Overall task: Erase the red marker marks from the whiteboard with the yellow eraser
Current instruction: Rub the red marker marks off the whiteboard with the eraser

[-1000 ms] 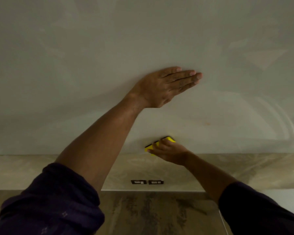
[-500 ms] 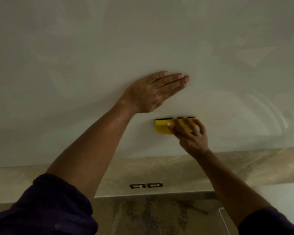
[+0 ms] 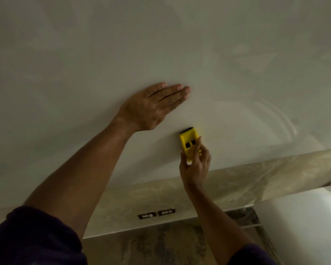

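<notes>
2 hands met the whiteboard [image 3: 103, 64]: left hand [image 3: 151, 106] flat, open; right hand [image 3: 196, 162] below gripped the eraser [image 3: 188, 143], hiding its lower end.

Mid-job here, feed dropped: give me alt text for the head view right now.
The right hand holds the yellow eraser upright against the whiteboard, its dark pad edge at the top. The left hand rests flat on the board up and to the left, fingers together. No red marks are visible on the board.
</notes>
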Demonstrator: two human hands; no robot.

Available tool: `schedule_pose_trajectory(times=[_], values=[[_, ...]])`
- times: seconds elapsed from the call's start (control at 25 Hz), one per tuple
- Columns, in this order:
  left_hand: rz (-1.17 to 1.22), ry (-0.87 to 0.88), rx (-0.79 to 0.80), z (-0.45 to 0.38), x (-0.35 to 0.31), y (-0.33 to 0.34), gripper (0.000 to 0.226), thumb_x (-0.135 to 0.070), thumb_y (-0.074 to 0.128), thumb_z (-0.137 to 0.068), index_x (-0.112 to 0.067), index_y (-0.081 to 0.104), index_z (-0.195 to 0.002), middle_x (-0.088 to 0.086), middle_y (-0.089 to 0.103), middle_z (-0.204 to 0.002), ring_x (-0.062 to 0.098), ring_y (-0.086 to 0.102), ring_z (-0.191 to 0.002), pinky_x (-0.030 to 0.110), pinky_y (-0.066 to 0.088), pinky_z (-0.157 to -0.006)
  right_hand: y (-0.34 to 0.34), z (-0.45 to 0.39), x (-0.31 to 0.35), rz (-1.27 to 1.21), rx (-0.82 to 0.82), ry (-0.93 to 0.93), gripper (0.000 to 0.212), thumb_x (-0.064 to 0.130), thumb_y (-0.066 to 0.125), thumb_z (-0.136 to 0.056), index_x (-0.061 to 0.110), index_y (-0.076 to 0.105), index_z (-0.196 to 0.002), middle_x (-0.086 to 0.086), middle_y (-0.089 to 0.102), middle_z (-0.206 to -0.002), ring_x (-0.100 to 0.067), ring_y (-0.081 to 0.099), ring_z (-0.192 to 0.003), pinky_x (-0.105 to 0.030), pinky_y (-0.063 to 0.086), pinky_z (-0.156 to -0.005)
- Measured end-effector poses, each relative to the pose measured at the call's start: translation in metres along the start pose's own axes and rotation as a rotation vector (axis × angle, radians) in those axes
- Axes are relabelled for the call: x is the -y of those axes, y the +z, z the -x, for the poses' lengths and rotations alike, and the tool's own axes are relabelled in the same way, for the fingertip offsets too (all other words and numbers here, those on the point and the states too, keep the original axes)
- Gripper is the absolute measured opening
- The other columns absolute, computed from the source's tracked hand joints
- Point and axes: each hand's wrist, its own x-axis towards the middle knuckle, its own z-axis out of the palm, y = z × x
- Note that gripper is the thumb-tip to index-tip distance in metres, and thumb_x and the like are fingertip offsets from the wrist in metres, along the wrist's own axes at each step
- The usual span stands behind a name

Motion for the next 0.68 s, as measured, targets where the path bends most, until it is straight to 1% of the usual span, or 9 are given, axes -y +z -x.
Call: schedule_pose_trajectory(times=[0.04,0.12,0.2,0.28,0.4,0.48,0.52,0.6,0.68], values=[[0.006,0.0,0.001,0.0,0.0,-0.001,0.064,-0.016,0.034,-0.104,-0.01,0.033,-0.167,0.005,0.032,-0.173,0.018,0.033,-0.159,0.038,0.024,-0.129,-0.005,-0.007,-0.01,-0.055,-0.043,0.182,0.073,0.018,0.078,-0.094,0.005,0.042,-0.155,-0.018,0.056,-0.128,-0.034,0.054,-0.113,-0.029,0.042,-0.089],[0.007,0.007,0.0,-0.001,0.0,-0.002,0.062,-0.016,0.033,-0.105,-0.01,0.034,-0.167,0.005,0.034,-0.172,0.018,0.034,-0.158,0.037,0.026,-0.129,-0.016,-0.031,-0.029,-0.133,-0.15,0.579,0.075,0.015,0.072,-0.096,0.004,0.033,-0.16,-0.024,0.053,-0.129,-0.043,0.054,-0.118,-0.034,0.043,-0.095],[0.02,0.012,-0.002,0.0,-0.001,0.0,0.061,-0.017,0.03,-0.106,-0.01,0.035,-0.167,0.005,0.034,-0.172,0.018,0.035,-0.158,0.037,0.029,-0.129,-0.016,-0.042,-0.036,-0.106,-0.178,0.76,0.077,0.02,0.066,-0.101,0.001,0.023,-0.162,-0.034,0.05,-0.131,-0.047,0.05,-0.124,-0.042,0.041,-0.105],[-0.001,0.02,-0.007,0.0,-0.001,0.001,0.061,-0.017,0.028,-0.106,-0.01,0.033,-0.167,0.006,0.033,-0.173,0.019,0.034,-0.158,0.038,0.027,-0.129,-0.007,-0.03,-0.017,-0.115,-0.126,0.67,0.08,0.019,0.066,-0.101,0.003,0.018,-0.163,-0.034,0.048,-0.132,-0.047,0.05,-0.123,-0.044,0.042,-0.107],[0.007,0.013,-0.011,0.0,-0.001,0.002,0.063,-0.016,0.027,-0.106,-0.009,0.029,-0.168,0.006,0.03,-0.174,0.019,0.032,-0.159,0.038,0.022,-0.129,0.001,0.029,0.015,-0.114,0.17,0.313,0.091,0.017,0.069,-0.099,0.01,0.007,-0.165,-0.024,0.042,-0.142,-0.037,0.05,-0.123,-0.041,0.05,-0.101],[0.016,-0.001,-0.006,0.0,-0.002,0.003,0.063,-0.016,0.027,-0.106,-0.008,0.026,-0.169,0.006,0.028,-0.175,0.02,0.03,-0.16,0.039,0.02,-0.13,-0.01,0.04,-0.002,-0.076,0.311,0.07,0.089,0.012,0.073,-0.097,0.003,0.015,-0.164,-0.025,0.042,-0.144,-0.035,0.053,-0.122,-0.039,0.052,-0.097],[0.018,-0.005,-0.007,0.0,-0.002,0.004,0.063,-0.016,0.026,-0.106,-0.008,0.025,-0.169,0.007,0.027,-0.175,0.02,0.03,-0.161,0.039,0.019,-0.13,-0.018,0.025,-0.018,-0.065,0.284,0.039,0.087,0.007,0.074,-0.094,0.001,0.02,-0.162,-0.028,0.045,-0.142,-0.038,0.055,-0.119,-0.043,0.052,-0.097],[0.02,-0.012,-0.015,0.001,-0.002,0.006,0.064,-0.016,0.027,-0.107,-0.007,0.023,-0.169,0.007,0.026,-0.176,0.021,0.028,-0.161,0.039,0.017,-0.131,-0.036,-0.017,-0.047,-0.006,0.125,0.223,0.086,0.001,0.073,-0.092,0.0,0.023,-0.161,-0.032,0.048,-0.136,-0.047,0.054,-0.119,-0.048,0.048,-0.101],[0.023,-0.018,-0.015,0.0,-0.002,0.008,0.065,-0.016,0.032,-0.106,-0.007,0.022,-0.17,0.007,0.024,-0.176,0.021,0.027,-0.162,0.04,0.017,-0.131,-0.054,-0.062,-0.069,0.026,-0.034,0.447,0.086,0.008,0.071,-0.094,-0.001,0.019,-0.162,-0.032,0.048,-0.134,-0.048,0.051,-0.122,-0.046,0.042,-0.105]])
